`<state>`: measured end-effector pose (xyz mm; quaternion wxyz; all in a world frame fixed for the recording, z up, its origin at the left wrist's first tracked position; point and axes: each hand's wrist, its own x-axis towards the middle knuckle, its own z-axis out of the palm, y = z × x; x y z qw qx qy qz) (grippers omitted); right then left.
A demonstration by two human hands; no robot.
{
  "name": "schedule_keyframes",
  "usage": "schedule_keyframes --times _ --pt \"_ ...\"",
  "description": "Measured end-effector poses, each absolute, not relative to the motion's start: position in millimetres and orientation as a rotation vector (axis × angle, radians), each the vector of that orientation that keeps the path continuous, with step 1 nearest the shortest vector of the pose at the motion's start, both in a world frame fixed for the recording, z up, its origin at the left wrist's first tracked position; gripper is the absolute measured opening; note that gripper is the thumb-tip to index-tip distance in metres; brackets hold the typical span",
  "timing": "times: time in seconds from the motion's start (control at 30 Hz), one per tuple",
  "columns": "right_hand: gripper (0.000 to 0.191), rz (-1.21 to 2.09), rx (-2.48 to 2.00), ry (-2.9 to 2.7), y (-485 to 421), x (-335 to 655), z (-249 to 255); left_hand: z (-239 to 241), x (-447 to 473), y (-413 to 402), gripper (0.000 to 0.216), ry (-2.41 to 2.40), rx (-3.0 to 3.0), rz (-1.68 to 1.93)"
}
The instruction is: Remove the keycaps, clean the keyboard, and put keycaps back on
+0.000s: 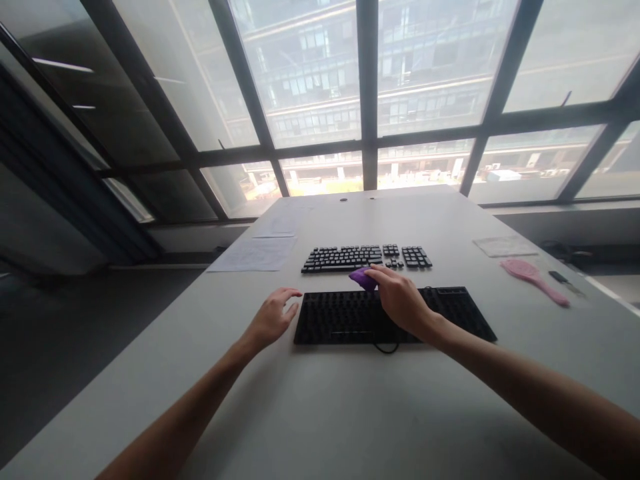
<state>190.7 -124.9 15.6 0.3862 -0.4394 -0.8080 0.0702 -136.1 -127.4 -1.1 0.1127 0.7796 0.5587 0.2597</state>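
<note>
A black keyboard base (450, 313) with its keycaps off lies on the white table (325, 413) in front of me. Behind it the loose black keycaps (365, 257) are laid out in keyboard order. My right hand (400, 300) rests over the base's upper middle and pinches a purple lump (362, 278) at the base's far edge. My left hand (273, 317) hovers just off the base's left end, fingers curled and apart, holding nothing.
Paper sheets (255, 254) lie at the table's far left. A pink hairbrush (533, 277), a clear sleeve (504, 245) and a small dark tool (563, 280) lie at the right. A cable loop (386, 347) sticks out at the base's near edge. Windows stand behind.
</note>
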Motion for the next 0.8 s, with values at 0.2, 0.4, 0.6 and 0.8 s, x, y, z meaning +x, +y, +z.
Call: schedule_keyframes --times 0.2,0.4,0.6,0.8 --pt "0.046 0.272 -1.048 -2.301 -126.7 152.1 4.9 -3.2 -135.2 -131.4 0.032 1.583 2.122 0.739" --pt "0.042 0.183 -1.034 -2.232 -131.0 107.9 1.7 -9.8 -134.5 -130.8 0.034 1.575 2.053 0.770" --pt "0.035 0.164 -1.129 -2.406 -134.3 63.3 -8.6 -9.6 -133.5 -132.3 0.035 1.570 2.131 0.894" --pt "0.037 0.236 -1.057 -2.261 -133.7 57.6 -6.9 7.1 -117.8 -146.9 0.047 1.378 2.440 0.920"
